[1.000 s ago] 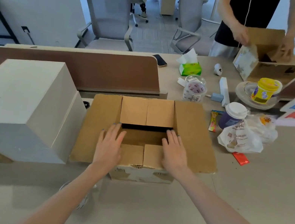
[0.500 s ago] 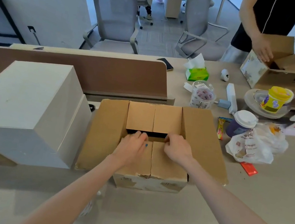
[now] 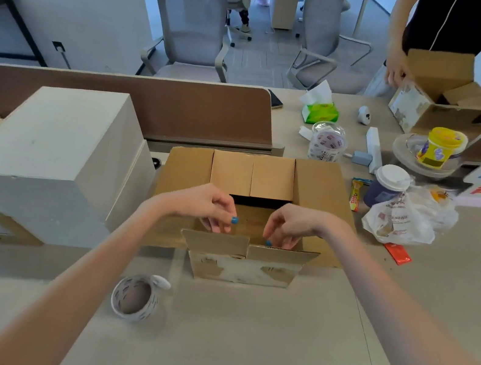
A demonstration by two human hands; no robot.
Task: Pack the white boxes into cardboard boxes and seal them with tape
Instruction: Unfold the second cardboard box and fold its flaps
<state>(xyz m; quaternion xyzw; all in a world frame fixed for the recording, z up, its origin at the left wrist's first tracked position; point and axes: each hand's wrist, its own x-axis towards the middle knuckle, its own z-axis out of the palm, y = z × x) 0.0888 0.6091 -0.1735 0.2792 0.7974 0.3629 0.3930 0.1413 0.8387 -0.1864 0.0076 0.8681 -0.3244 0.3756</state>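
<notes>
An open cardboard box stands in the middle of the desk with its side and far flaps spread out. Its two near flaps stand upright. My left hand and my right hand hover over the opening with fingers curled down, pinching the top edges of those near flaps. A large white box sits on the desk just left of the cardboard box, touching its left flap. A roll of tape lies on the desk in front, under my left forearm.
A brown divider runs behind the boxes. To the right lie a coffee cup, a plastic bag, a red packet and a tape jar. Another person handles a second cardboard box at far right.
My hands went from pressing flat on the near flaps to curling round their edges and lifting them upright. The view tilted down, bringing the tape roll into sight.
</notes>
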